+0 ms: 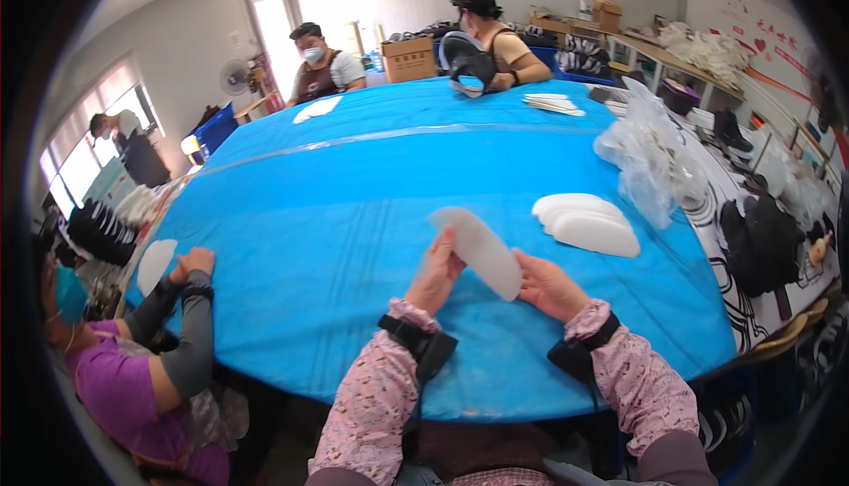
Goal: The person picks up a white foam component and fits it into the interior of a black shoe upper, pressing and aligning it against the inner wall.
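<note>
One white, elongated, round-ended flat piece (pixel 479 252) slants above a blue-covered table (pixel 309 265) in the head view, pinched at its left edge by the fingers of the left hand (pixel 433 279) and near its lower right end by those of the right hand (pixel 552 288). Overlapping white half-oval pieces (pixel 591 226) lie to the right, near crumpled clear plastic bags (pixel 653 154).

Fingers (pixel 531 268) hold a curved white pad (pixel 482 254).
</note>
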Tool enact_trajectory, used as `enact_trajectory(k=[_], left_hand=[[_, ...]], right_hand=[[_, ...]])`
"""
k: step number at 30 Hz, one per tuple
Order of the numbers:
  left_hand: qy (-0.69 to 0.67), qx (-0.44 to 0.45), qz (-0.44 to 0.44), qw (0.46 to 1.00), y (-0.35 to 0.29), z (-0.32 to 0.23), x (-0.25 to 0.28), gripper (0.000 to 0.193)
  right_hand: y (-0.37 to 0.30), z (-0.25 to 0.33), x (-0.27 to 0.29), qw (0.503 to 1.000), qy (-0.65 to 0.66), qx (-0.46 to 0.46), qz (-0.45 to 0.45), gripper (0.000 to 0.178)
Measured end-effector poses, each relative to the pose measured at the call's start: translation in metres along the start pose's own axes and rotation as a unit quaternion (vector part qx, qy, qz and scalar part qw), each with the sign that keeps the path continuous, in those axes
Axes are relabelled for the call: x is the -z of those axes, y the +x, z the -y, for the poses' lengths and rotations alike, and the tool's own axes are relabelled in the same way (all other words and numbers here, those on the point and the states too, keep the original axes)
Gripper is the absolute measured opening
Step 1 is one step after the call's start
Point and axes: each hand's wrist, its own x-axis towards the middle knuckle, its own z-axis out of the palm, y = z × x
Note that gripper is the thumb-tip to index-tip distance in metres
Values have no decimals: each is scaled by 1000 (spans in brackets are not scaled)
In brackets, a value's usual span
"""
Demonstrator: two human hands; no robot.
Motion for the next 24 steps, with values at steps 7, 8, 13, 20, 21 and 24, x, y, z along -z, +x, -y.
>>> enact_trajectory(k=[7,8,13,20,21,24], left_hand=[[47,98,-32,994,3,8,-1,33],[56,100,-31,993,0,4,-5,35],[55,26,-64,996,-21,-5,22,42],[67,-541,-400,737,-103,-204,27,35],[66,-566,-403,716,-125,-232,24,39],[146,-542,-383,734,-127,-227,3,44]], right_hand=[[-6,-10,0,957,-274,40,84,27],[-4,-14,-1,956,-274,57,92,27],[7,-37,-7,910,-393,87,98,27],[-18,-5,-9,907,-399,133,15,31],[-18,-12,-16,908,-395,136,5,32],[-11,-13,-21,904,-413,113,14,33]])
